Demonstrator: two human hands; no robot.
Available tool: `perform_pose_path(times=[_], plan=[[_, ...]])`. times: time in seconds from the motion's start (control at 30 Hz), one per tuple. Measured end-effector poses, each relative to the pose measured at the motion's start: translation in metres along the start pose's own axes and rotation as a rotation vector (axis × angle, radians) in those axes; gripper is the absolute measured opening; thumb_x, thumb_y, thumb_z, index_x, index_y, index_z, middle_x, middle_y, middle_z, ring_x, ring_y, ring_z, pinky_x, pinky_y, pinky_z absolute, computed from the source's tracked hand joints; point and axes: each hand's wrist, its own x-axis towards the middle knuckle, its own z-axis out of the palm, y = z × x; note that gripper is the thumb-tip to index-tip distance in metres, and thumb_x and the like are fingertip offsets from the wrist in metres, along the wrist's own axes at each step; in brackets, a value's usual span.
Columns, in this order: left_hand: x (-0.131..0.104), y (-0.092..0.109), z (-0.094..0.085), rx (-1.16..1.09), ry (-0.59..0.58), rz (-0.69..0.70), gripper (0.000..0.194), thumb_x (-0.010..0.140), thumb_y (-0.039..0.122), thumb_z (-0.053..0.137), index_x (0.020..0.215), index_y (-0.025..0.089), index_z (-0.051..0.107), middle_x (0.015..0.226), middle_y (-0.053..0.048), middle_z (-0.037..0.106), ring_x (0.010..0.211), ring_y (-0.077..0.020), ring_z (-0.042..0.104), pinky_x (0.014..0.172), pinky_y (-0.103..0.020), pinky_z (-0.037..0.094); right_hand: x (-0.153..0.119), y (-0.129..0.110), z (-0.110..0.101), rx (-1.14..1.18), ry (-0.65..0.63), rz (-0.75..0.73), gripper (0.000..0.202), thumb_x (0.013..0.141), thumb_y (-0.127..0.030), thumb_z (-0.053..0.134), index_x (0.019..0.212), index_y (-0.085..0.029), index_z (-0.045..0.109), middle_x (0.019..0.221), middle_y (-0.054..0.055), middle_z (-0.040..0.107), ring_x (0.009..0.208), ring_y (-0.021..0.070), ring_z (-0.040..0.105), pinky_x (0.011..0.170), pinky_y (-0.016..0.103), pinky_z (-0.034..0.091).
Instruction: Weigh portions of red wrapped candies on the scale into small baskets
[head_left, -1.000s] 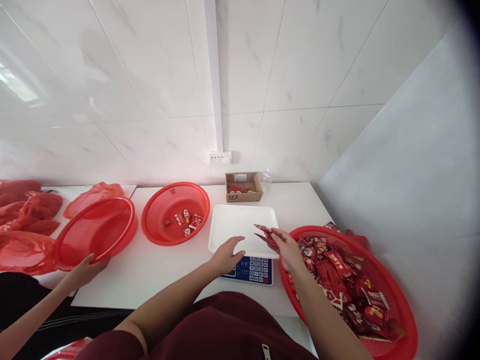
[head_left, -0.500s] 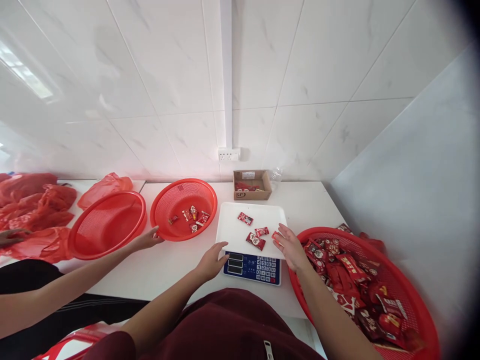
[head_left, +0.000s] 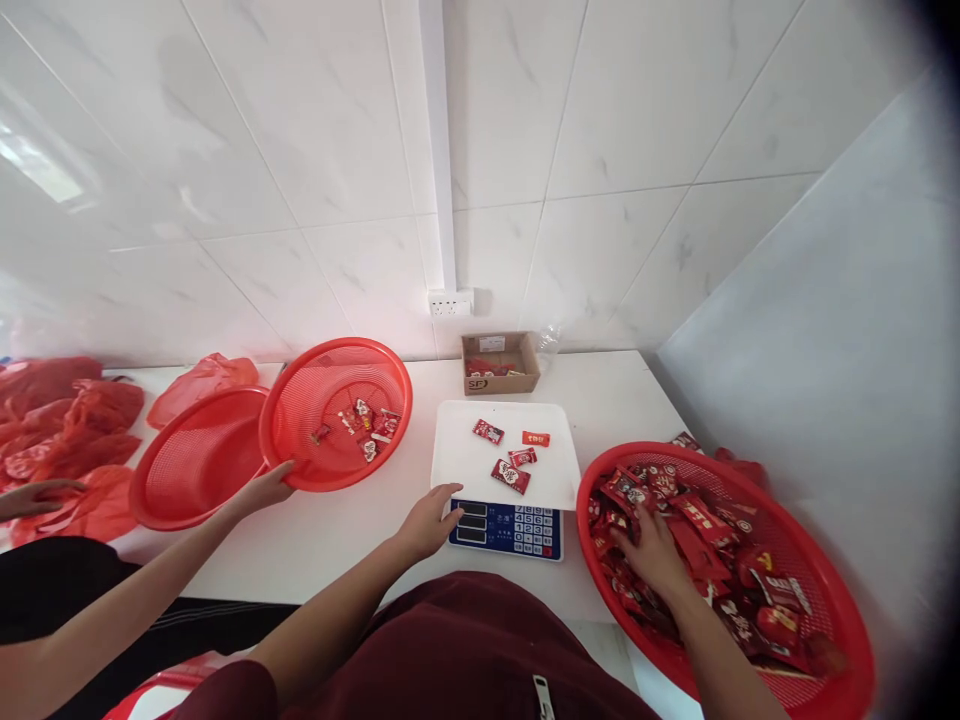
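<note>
My left hand (head_left: 429, 522) rests at the near left edge of the white scale tray (head_left: 457, 455), thumb and fingers apart, holding nothing. Beneath the tray shows the scale's blue keypad panel (head_left: 504, 530). Several small red snack packets lie on the tray, among them a dark red packet (head_left: 511, 476) and an orange-red packet (head_left: 535, 438). My right hand (head_left: 654, 552) reaches into the large red basket (head_left: 840, 580) on the right. Its fingers are spread over the heaped red packets (head_left: 705, 525), fingertips against a packet; their tips are partly hidden.
On the left, a co-worker's hand (head_left: 268, 487) holds a red basket (head_left: 337, 375) with several packets, tilted over another red basket (head_left: 187, 470). The co-worker's other hand (head_left: 41, 497) is by red plastic bags (head_left: 71, 420). A cardboard box (head_left: 499, 382) stands behind the scale.
My right hand has left an orange-red packet on the tray and moved right into the large basket. The co-worker's basket has shifted left and lifted. My left hand has hardly moved.
</note>
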Motion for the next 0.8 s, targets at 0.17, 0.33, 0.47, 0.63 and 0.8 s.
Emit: perform_pose_path(times=[0.17,0.33,0.47,0.63,0.8], plan=[[0.006,0.01,0.001,0.023,-0.026,0.034,0.041,0.084,0.026,0.046,0.124,0.022,0.051,0.128,-0.007,0.055,0.118,-0.0192,0.051,0.104,-0.036,0.039,-0.027,-0.001,0.02,-0.297,-0.247,0.095,0.065,0.083,-0.032,0.035,0.145,-0.015,0.022,0.151,0.018,0.022,0.138,0.0327,0.02,0.106,0.056,0.021],[0.025,0.028,0.008,0.188,-0.075,0.23,0.039,0.085,0.025,0.047,0.124,0.022,0.052,0.134,-0.008,0.05,0.126,-0.0218,0.043,0.107,-0.04,0.035,-0.025,-0.01,0.018,-0.322,-0.288,0.113,0.065,0.084,-0.03,0.032,0.146,-0.014,0.019,0.151,0.018,0.02,0.139,0.0309,0.017,0.107,0.055,0.02],[0.057,0.048,0.028,0.379,-0.154,0.434,0.048,0.085,0.034,0.053,0.132,0.026,0.044,0.148,-0.007,0.033,0.139,-0.0272,0.022,0.112,-0.049,0.023,-0.026,-0.007,0.016,-0.33,-0.276,0.09,0.065,0.084,-0.03,0.031,0.146,-0.015,0.018,0.151,0.018,0.021,0.139,0.0303,0.018,0.107,0.055,0.019],[0.099,0.064,0.043,0.544,-0.28,0.488,0.053,0.087,0.046,0.047,0.136,0.027,0.04,0.152,-0.004,0.025,0.141,-0.0291,0.012,0.113,-0.054,0.012,-0.03,-0.011,0.013,-0.348,-0.274,0.085,0.064,0.085,-0.03,0.03,0.146,-0.014,0.018,0.151,0.018,0.021,0.139,0.03,0.019,0.107,0.054,0.02],[0.104,0.048,0.027,0.513,-0.213,0.444,0.047,0.09,0.044,0.04,0.13,0.021,0.048,0.145,-0.007,0.039,0.139,-0.0288,0.022,0.112,-0.051,0.019,-0.03,-0.01,0.015,-0.342,-0.266,0.09,0.064,0.086,-0.031,0.03,0.147,-0.015,0.017,0.151,0.015,0.022,0.139,0.029,0.019,0.107,0.053,0.021]])
